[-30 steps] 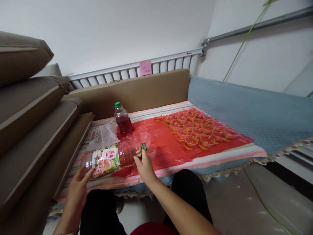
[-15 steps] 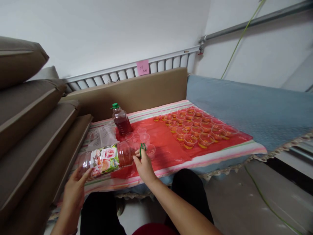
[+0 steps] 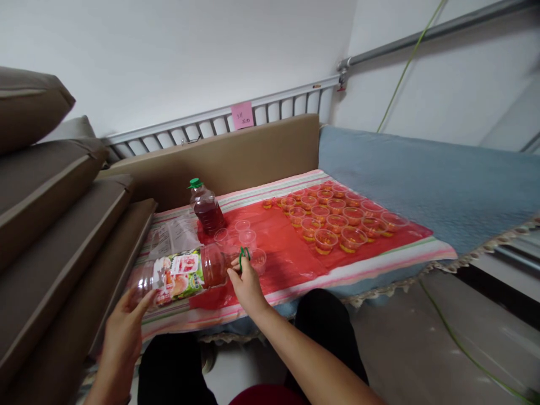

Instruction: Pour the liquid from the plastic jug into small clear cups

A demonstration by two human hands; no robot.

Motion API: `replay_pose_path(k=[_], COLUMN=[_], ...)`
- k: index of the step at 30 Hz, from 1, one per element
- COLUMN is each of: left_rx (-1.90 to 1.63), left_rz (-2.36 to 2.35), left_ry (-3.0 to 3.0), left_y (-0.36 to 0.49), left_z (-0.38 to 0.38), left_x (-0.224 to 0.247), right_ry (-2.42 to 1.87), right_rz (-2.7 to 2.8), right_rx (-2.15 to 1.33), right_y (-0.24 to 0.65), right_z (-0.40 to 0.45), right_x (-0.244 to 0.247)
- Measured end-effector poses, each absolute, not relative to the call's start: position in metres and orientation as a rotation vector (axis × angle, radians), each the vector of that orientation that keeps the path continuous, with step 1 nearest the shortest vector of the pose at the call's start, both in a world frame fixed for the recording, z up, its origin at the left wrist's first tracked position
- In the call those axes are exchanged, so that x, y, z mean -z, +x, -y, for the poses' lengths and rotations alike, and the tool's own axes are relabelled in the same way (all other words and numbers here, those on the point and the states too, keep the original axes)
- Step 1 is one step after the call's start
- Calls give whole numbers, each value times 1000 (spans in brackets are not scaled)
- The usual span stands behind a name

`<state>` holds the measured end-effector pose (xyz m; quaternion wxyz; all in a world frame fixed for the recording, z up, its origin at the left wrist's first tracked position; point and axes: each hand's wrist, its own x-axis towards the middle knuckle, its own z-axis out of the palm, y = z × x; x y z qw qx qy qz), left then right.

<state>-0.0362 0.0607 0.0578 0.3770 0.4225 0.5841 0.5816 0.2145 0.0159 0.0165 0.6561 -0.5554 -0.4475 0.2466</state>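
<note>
A large clear juice bottle [image 3: 181, 274] with a fruit-printed label lies almost level in both my hands, its neck pointing right. My left hand [image 3: 124, 326] grips the base end, thumb on top. At the neck end, my right hand [image 3: 245, 284] is closed around the neck and its green ring handle [image 3: 244, 256]. Several clear plastic cups [image 3: 247, 236] stand just beyond and beside the neck; no liquid shows in them. The bottle's mouth is hidden by my right hand, so I cannot tell whether anything flows out.
Behind the cups stands a second bottle [image 3: 208, 215] of dark red juice with a green cap. Several rows of cups holding yellow-orange contents [image 3: 325, 241] cover the right part of the red plastic sheet [image 3: 291, 261]. Brown cushions [image 3: 50, 225] are stacked at the left.
The view has shifted slightly. Both hands keep the same hold on the bottle, which lies at nearly the same angle.
</note>
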Motion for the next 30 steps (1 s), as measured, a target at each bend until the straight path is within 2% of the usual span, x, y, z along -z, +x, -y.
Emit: replay_pose_path(k=[30], left_rx=[-1468], left_rz=[-1557], left_ry=[1098], left_y=[-29], left_z=[-56], left_x=[-70], right_ry=[-1245], right_rz=[996], right_rx=[-602], right_y=[215], right_z=[-19], right_x=[-12])
